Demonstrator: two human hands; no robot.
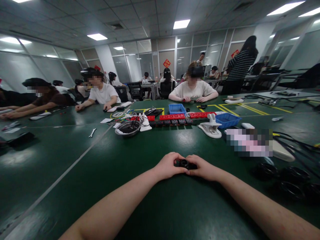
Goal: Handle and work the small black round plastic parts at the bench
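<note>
A small black part with a round, ring-shaped top (184, 163) is held low over the green table, close to its surface. My left hand (170, 165) curls round its left side, thumb in front and fingers behind. From the other side my right hand (201, 167) closes on it, the thumb near the left thumb. Dark material also shows between the right thumb and fingers; I cannot make out whether it belongs to the same part. The fingers cover much of the part, so its exact kind does not show.
Several black rings (292, 190) lie to the right. Ahead are a white clamp stand (211, 128), red power strips (172, 116), a metal bowl (128, 134) with dark contents and a blue tray (227, 126). A wrench (92, 133) lies left. Several people sit around the table.
</note>
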